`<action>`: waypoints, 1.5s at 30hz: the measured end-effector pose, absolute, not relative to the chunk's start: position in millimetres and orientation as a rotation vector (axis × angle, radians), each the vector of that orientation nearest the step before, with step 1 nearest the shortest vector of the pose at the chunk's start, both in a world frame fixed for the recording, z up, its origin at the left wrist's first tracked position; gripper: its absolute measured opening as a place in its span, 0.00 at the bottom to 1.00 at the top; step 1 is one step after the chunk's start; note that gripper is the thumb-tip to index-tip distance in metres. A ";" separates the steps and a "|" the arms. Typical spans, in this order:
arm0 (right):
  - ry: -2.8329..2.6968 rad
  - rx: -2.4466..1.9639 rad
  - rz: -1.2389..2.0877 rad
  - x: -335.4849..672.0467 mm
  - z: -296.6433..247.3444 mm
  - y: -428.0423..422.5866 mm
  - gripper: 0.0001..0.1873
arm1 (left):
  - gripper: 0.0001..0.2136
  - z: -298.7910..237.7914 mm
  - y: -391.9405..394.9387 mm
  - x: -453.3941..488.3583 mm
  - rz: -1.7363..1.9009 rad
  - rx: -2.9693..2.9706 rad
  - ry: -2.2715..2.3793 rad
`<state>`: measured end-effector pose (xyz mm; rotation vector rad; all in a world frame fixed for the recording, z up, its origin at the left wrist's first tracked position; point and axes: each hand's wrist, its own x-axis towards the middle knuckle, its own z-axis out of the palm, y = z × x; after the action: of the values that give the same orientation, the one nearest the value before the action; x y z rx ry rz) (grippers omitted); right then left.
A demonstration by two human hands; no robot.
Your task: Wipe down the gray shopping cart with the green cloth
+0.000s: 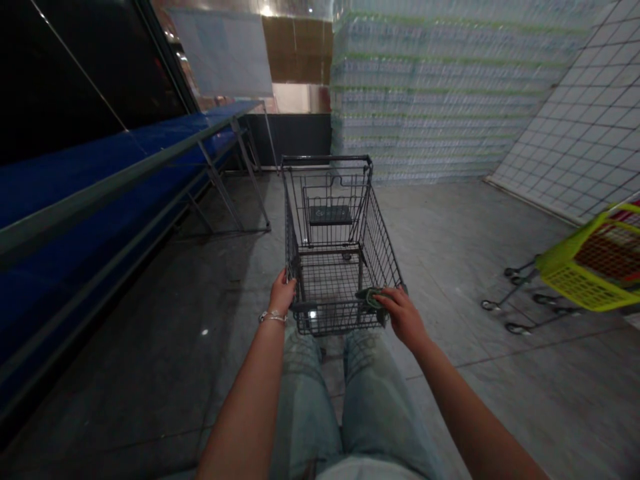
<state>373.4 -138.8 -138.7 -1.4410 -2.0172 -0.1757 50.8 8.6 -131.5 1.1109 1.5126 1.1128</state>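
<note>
Logging one frame from the head camera: we find a wire shopping cart [327, 200] on a grey floor [190, 300], directly ahead of the knees, with both hands at its near rail. Left hand [283, 292]: fingers closed around the rail's left end, a bracelet [273, 317] at the wrist. Right hand [403, 317]: fingers closed over a green cloth [370, 298] bunched at the rail's right end, though we cannot be sure it is cloth.

Surroundings noted: a long blue shelf [100, 173] with metal legs runs along the left, well apart from the cart. Stacked, shrink-wrapped bottled water [430, 93] rises ahead, beside a tiled wall [585, 120]. A yellow cart [585, 260] stands tilted at the right edge of view, and jeans [305, 407] fill the lower middle.

We judge the step in hand to be wheeling the cart across the floor — the next move calls for an even two-handed push, clear of the shelf legs.
</note>
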 end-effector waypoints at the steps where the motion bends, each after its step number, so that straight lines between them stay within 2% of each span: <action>1: -2.002 -1.446 -0.187 383.0 -139.5 -141.9 0.24 | 0.27 -130.7 8.9 49.2 1.109 1.102 1.508; 9: -1.748 -1.642 -0.155 431.3 -136.7 -125.5 0.24 | 0.26 -128.8 6.5 54.3 1.145 1.090 1.469; 15: -1.613 -1.649 -0.139 418.5 -128.2 -94.7 0.20 | 0.27 -134.0 4.2 63.3 1.219 1.118 1.416; 22: -1.497 -1.755 -0.178 347.6 -129.6 -121.9 0.18 | 0.26 -129.3 -0.7 65.1 1.226 1.123 1.469; 28: -1.720 -1.553 0.030 226.6 -130.3 -128.4 0.20 | 0.24 -127.7 -6.9 78.5 1.221 1.116 1.502; 32: -1.698 -1.573 0.077 196.9 -126.6 -120.4 0.23 | 0.25 -130.9 -6.4 79.6 1.202 1.151 1.498; 36: -1.878 -1.463 -0.033 242.9 -125.0 -126.8 0.24 | 0.25 -129.9 -4.5 72.9 1.200 1.136 1.459; 45: -1.776 -1.693 -0.216 402.9 -115.1 -139.4 0.21 | 0.28 -125.0 -4.6 70.4 1.187 1.043 1.444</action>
<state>402.9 -139.4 -115.1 -1.6933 -1.7764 -0.2158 70.4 -4.6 -125.0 1.0428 1.4439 1.1870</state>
